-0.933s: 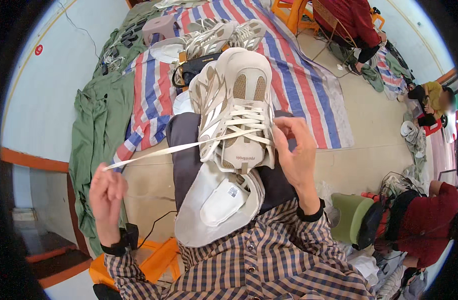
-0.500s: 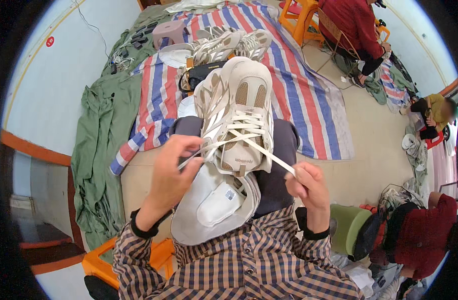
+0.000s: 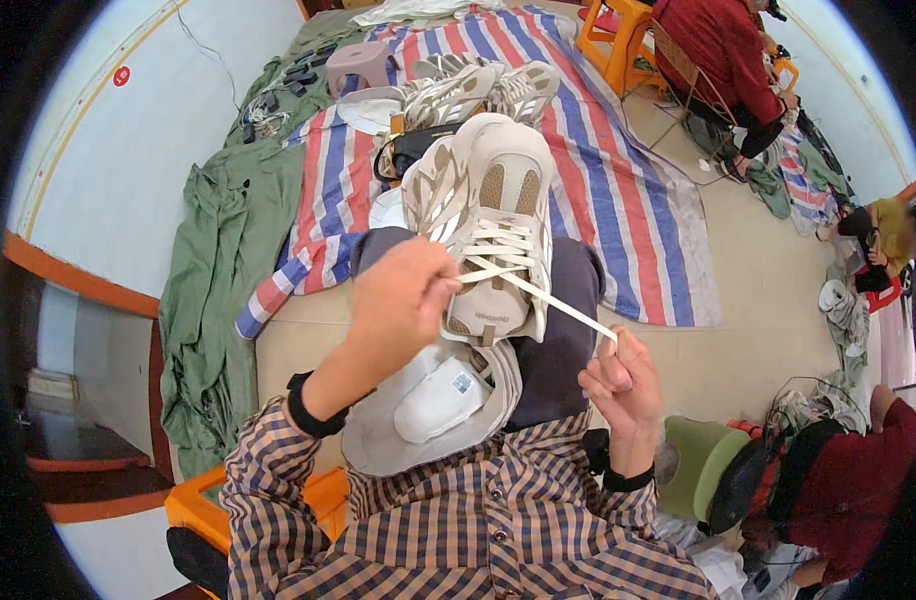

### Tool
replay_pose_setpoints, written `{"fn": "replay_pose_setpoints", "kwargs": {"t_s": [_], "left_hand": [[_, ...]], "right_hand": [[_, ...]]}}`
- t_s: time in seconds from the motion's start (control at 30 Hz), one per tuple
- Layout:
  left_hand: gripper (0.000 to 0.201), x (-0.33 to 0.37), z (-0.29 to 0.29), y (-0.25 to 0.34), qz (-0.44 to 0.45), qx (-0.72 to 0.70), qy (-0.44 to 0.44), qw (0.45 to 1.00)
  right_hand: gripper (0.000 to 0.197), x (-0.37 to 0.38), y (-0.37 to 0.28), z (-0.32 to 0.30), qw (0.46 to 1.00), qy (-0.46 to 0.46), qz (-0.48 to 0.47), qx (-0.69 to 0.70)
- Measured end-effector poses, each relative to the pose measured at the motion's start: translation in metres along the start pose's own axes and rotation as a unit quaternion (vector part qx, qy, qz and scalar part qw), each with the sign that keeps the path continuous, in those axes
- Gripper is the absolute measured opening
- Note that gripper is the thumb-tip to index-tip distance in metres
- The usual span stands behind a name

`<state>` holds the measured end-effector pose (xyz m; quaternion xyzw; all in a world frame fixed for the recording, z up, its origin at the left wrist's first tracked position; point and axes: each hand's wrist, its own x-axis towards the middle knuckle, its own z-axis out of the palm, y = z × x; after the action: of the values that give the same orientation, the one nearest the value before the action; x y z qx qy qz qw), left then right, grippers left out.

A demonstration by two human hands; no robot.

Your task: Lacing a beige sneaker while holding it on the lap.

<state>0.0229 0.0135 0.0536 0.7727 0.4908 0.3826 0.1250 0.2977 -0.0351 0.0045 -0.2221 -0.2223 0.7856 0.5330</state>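
Note:
A beige and white sneaker (image 3: 513, 155) sits in front of me over my knees, its toe pointing away. Flat cream shoelaces (image 3: 498, 240) run across its tongue and cross near the top. My left hand (image 3: 403, 300) is closed, pinching one lace close to the shoe, its fingertips partly hidden behind the hand. The other lace stretches tight to the right, its end gripped in the closed fingers of my right hand (image 3: 623, 385). A second matching sneaker (image 3: 436, 185) lies against the left side. Nearest me, a white padded shoe-shaped piece (image 3: 378, 440) rests on my lap.
More sneakers (image 3: 448, 95) and a black pouch (image 3: 423, 145) lie ahead on a striped tarp (image 3: 628, 240). Green cloth (image 3: 218, 300) covers the left floor. An orange stool (image 3: 193, 500) is beneath me. Other people (image 3: 713, 55) sit at the right; a green seat (image 3: 693, 465) stands nearby.
My left hand has moved right and up, closer to the lace crossing, and its fingers have closed in. My right hand has shifted slightly right, drawing its lace out longer.

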Motion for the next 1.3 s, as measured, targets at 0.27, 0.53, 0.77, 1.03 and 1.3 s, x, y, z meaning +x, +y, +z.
{"fn": "replay_pose_setpoints", "kwargs": {"t_s": [0.27,0.53,0.77,1.03,1.3], "left_hand": [[0.010,-0.014,-0.026,-0.011,-0.217,-0.090,-0.111,0.966],[0.016,-0.015,-0.014,0.019,-0.118,0.060,-0.063,0.989],[0.022,-0.014,-0.020,-0.008,-0.150,-0.122,-0.093,0.977],[0.056,-0.025,0.000,-0.007,-0.112,0.081,-0.058,0.989],[0.053,-0.021,0.019,-0.001,-0.087,0.109,-0.076,0.987]], "right_hand": [[0.020,-0.009,0.010,-0.041,0.953,0.059,-0.019,-0.295],[0.032,0.011,0.015,-0.002,0.896,0.077,-0.085,-0.428],[0.033,0.007,0.011,-0.009,0.948,0.069,-0.098,-0.295],[0.053,0.027,0.030,0.025,0.857,0.078,-0.137,-0.490],[0.054,0.040,0.032,0.016,0.718,0.170,-0.227,-0.636]]}}
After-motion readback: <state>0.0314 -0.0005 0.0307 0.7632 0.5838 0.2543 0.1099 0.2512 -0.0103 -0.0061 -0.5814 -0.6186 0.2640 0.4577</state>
